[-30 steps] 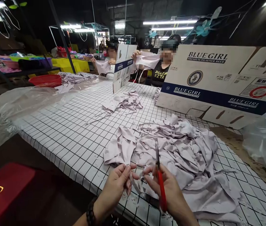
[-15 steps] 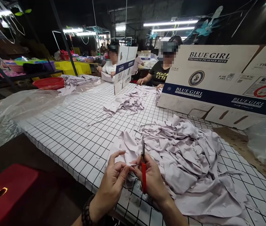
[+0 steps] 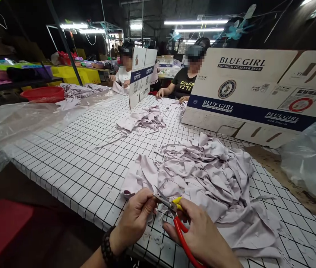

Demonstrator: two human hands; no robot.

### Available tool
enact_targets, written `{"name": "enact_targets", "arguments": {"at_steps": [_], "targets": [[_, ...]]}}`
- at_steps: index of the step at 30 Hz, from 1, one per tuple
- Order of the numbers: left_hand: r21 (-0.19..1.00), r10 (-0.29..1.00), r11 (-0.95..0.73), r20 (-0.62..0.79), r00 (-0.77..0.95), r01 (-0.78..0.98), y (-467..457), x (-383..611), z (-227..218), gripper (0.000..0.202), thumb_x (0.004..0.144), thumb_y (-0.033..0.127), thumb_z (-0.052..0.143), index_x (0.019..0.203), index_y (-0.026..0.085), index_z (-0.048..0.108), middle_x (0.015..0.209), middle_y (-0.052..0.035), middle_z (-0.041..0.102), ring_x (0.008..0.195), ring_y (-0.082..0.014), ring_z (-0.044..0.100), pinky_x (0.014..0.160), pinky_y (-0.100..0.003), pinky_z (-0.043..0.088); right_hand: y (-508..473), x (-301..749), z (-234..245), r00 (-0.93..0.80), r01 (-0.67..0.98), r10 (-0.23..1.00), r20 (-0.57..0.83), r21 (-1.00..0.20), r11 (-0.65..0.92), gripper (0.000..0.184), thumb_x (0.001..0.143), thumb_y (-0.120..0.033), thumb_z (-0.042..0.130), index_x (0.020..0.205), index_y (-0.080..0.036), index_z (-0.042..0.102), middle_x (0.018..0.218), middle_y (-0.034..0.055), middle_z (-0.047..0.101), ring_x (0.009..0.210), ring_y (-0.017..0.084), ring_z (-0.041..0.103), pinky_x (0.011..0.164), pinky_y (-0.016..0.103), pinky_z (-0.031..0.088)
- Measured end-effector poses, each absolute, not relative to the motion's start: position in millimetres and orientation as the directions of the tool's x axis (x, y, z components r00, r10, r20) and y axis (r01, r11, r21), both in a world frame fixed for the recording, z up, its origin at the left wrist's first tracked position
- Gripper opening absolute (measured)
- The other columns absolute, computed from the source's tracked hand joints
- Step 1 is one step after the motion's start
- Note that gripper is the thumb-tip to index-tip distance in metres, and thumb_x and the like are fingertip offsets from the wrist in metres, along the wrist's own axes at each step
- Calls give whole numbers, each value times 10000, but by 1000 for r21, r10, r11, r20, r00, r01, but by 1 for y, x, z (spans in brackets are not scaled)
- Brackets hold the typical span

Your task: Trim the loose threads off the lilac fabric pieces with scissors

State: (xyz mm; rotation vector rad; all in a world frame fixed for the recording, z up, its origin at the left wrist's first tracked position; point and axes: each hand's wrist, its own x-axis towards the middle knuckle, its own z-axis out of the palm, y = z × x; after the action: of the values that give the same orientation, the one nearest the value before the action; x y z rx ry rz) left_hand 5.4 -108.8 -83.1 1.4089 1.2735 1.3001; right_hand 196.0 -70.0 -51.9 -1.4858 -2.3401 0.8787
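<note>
My right hand [image 3: 202,227] holds scissors [image 3: 180,238] with red handles; a yellow piece shows at my fingers near the pivot. The blades are parted and point left, their tips beside my left fingertips. My left hand [image 3: 135,214] is closed in a pinch on the edge of a pale lilac fabric piece [image 3: 146,169]; the fingers hide the pinched part. That piece lies at the left side of a large crumpled fabric pile [image 3: 211,167], just beyond both hands.
The table has a white grid-patterned cloth [image 3: 76,156] scattered with scraps. A smaller fabric heap [image 3: 142,121] lies farther back. Cardboard panels [image 3: 230,89] stand at the right and a narrower one [image 3: 141,76] mid-table. Two co-workers sit opposite. Plastic sheeting [image 3: 311,160] and a red basket [image 3: 43,94] flank the table.
The scissors have swung from upright to pointing left, blades now parted at my left fingers. My left hand has tightened into a closed pinch. The view has shifted slightly right.
</note>
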Motion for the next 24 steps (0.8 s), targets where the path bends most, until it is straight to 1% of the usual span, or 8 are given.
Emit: {"name": "enact_targets", "arguments": {"at_steps": [3,11,18,24], "targets": [[976,986,-161,166,-18,146,-108,7,-82,295,960,334,469,723,188,567,697,-30,544,656,-157,507,635,-260,415,-71,193,-55,-447,758,890,-90,-567,323,302,708,-402,686,725,-242,431,701,-9,554,633,172,490,585,271,379],[970,983,-183,178,44,162,-108,4,-85,278,964,312,455,752,185,584,738,-36,537,690,-164,505,661,-268,415,-70,190,-53,-463,744,886,-29,-555,371,265,715,-377,670,710,-241,443,691,-3,567,618,173,509,574,275,381],[975,982,-175,163,91,139,-108,3,-83,268,974,303,434,773,185,566,748,-29,531,690,-156,508,665,-269,420,-70,190,-50,-469,759,881,-60,-537,368,306,751,-405,636,658,-240,395,636,-17,544,569,158,480,529,262,340],[982,984,-162,153,95,97,-108,3,-79,268,975,310,441,784,181,578,759,-28,537,699,-153,514,669,-258,422,-70,192,-53,-462,758,887,-11,-524,388,362,760,-450,615,616,-239,358,579,-24,519,525,144,447,489,252,299]]}}
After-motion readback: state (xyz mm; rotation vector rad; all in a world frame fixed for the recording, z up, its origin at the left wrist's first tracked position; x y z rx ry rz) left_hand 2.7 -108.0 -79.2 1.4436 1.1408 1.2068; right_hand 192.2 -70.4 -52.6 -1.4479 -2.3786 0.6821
